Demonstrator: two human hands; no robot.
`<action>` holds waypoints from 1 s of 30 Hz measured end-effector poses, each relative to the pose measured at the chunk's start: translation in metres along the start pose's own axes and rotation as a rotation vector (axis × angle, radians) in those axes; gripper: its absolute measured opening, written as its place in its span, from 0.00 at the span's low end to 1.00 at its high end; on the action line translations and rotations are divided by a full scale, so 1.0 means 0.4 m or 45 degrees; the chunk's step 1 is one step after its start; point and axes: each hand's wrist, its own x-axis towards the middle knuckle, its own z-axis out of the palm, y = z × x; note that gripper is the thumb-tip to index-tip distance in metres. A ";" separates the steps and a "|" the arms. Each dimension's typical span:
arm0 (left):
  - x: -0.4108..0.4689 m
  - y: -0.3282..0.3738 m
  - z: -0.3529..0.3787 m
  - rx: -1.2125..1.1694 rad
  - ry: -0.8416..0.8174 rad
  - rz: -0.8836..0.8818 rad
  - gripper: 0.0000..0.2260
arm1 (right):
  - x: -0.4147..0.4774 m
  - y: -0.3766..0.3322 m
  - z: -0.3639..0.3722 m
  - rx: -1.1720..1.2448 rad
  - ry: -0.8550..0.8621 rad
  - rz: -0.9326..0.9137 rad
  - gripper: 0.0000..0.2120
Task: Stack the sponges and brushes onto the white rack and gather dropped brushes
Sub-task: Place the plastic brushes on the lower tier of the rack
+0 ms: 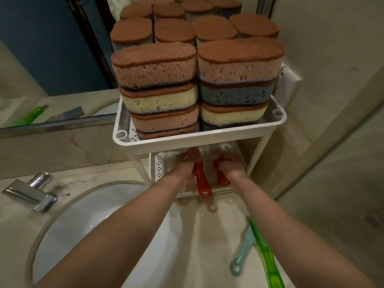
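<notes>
Over at my far left, a chrome faucet (31,191) sits on the pale counter (207,235) with its spout toward the round white sink (83,215).

Moving right, the white rack (197,136) stands on the counter against the mirror (41,59). Its top tier is packed with sponges, all with the brown scouring side up. The left front stack (155,65) goes pink, yellow, pink, then one more that I can barely see behind the rim. The right front stack (239,61) goes pink, blue, yellow, blue. Each sponge lies flat with its long axis running left to right. More brown-topped sponges crowd in behind them.

Under that tier is the perforated lower shelf (164,165), and both of my hands are inside it. My left hand (182,165) has its fingers curled around the left red brush (200,179). This brush runs front to back, head toward the mirror, and its looped handle end pokes out over the shelf's front rim toward me. My right hand (230,163) grips the right red brush (221,177), which lies almost parallel to the other, head away from me, with its handle end near the front rim. Both hands are blurred, so I cannot tell the exact finger placement.

Further right, two brushes lie on the counter. The teal brush (243,258) slants with its loop end toward me and to the left. Just beside it, the green brush (266,256) runs from near the rack down to the bottom edge of view.
</notes>
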 end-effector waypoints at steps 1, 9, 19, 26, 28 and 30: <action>0.007 0.002 0.006 -0.005 0.007 0.009 0.04 | 0.013 0.001 0.000 -0.024 -0.004 0.021 0.13; 0.045 0.010 0.024 0.157 0.037 0.009 0.10 | 0.063 0.013 0.019 -0.026 -0.048 -0.121 0.15; 0.061 0.007 0.026 0.415 0.080 0.175 0.12 | 0.080 0.029 0.017 -0.038 -0.207 -0.180 0.14; 0.025 -0.062 0.004 0.895 -0.041 0.635 0.19 | 0.082 0.032 0.032 -0.222 -0.179 -0.238 0.18; 0.024 -0.084 -0.008 1.236 -0.169 0.695 0.23 | 0.080 0.038 0.030 -0.302 -0.283 -0.273 0.22; 0.018 -0.087 -0.017 1.479 -0.243 0.656 0.25 | 0.079 0.041 0.034 -0.331 -0.384 -0.302 0.26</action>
